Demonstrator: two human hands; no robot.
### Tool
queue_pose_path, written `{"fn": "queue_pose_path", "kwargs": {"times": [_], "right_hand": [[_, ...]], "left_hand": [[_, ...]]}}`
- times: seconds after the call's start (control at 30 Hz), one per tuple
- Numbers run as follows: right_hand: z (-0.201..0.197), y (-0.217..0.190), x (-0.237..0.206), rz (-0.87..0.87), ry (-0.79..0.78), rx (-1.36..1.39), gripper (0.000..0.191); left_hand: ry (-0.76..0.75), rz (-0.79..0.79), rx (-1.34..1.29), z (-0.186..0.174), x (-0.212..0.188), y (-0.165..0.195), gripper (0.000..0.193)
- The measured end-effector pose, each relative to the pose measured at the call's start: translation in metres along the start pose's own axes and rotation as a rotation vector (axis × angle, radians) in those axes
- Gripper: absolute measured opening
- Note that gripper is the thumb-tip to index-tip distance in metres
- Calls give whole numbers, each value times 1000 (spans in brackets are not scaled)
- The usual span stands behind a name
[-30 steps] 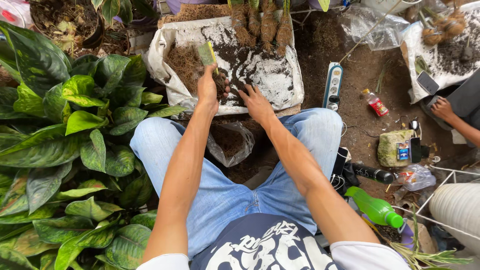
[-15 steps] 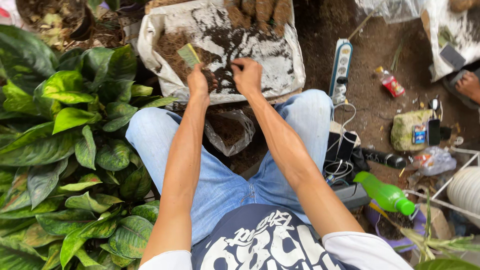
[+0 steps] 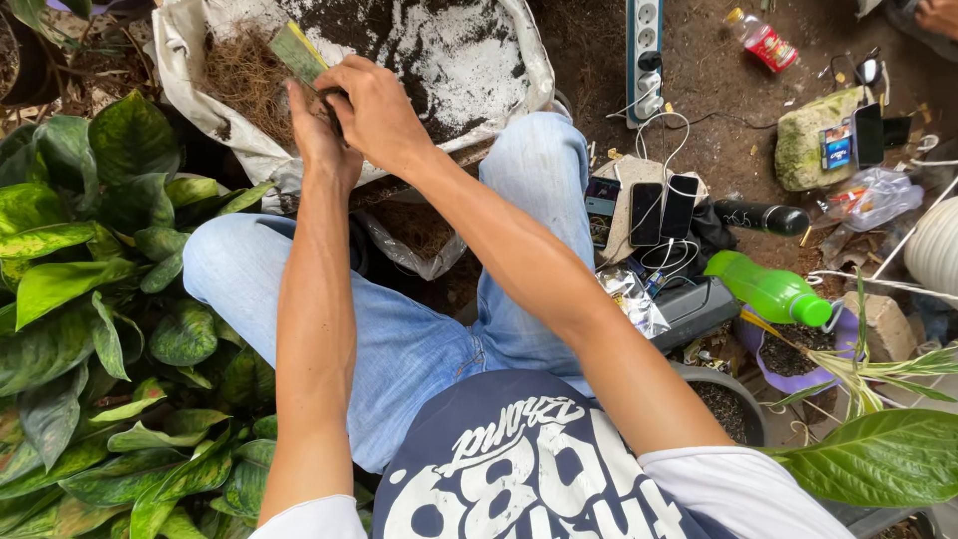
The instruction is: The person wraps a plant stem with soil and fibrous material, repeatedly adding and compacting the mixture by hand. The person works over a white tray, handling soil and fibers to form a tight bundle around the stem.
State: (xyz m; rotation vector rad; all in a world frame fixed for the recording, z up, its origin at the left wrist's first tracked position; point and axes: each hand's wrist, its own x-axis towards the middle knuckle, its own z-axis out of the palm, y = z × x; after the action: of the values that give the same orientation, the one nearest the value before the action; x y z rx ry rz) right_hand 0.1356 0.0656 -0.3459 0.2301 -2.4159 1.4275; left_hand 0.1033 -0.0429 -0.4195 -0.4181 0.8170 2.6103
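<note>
So compared with a second ago, both hands have come together over the near-left part of the sack: back then the right hand was flat out on the dark soil on its own, and now it has slid across and closed over the left. The left hand [image 3: 317,135] is wrapped around the lower end of a flat greenish stem cutting [image 3: 295,50], fingers curled shut on it, and the right hand [image 3: 374,108] sits on top with its fingers bent down over the same spot. I can't tell whether the right fingers actually pinch the cutting or just press soil around its base, since the knuckles hide that. The cutting's long axis runs up and to the left, away from both hands, tilted rather than upright, with its free tip over the brown fibrous stuff [image 3: 239,75] in the left corner of the white sack [image 3: 175,60]. The left hand is the one lower on the cutting and nearer its base. Further out, dark soil with pale powder [image 3: 449,60] fills the rest of the sack, which lies just past the knees in blue jeans [image 3: 399,339]. Off to the left is a mass of speckled green leaves [image 3: 80,299]; to the right there's a white power strip [image 3: 644,40], a couple of phones [image 3: 661,212] and a green bottle [image 3: 768,289] on the bare dirt.
</note>
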Motion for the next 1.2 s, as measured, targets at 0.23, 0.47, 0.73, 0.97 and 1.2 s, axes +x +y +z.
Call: {"fn": "queue_pose_path", "kwargs": {"times": [0.23, 0.47, 0.73, 0.97, 1.2], "right_hand": [[4, 0, 2, 50, -4, 12, 18], [7, -7, 2, 60, -24, 52, 18], [11, -10, 2, 144, -55, 118, 21], [7, -12, 3, 69, -37, 79, 19], [1, -15, 1, 53, -43, 120, 29]], "left_hand": [[59, -42, 6, -4, -1, 3, 61], [97, -44, 24, -3, -1, 2, 55], [122, 18, 127, 0, -4, -1, 51], [120, 9, 51, 5, -4, 0, 48], [129, -1, 83, 10, -5, 0, 51]]}}
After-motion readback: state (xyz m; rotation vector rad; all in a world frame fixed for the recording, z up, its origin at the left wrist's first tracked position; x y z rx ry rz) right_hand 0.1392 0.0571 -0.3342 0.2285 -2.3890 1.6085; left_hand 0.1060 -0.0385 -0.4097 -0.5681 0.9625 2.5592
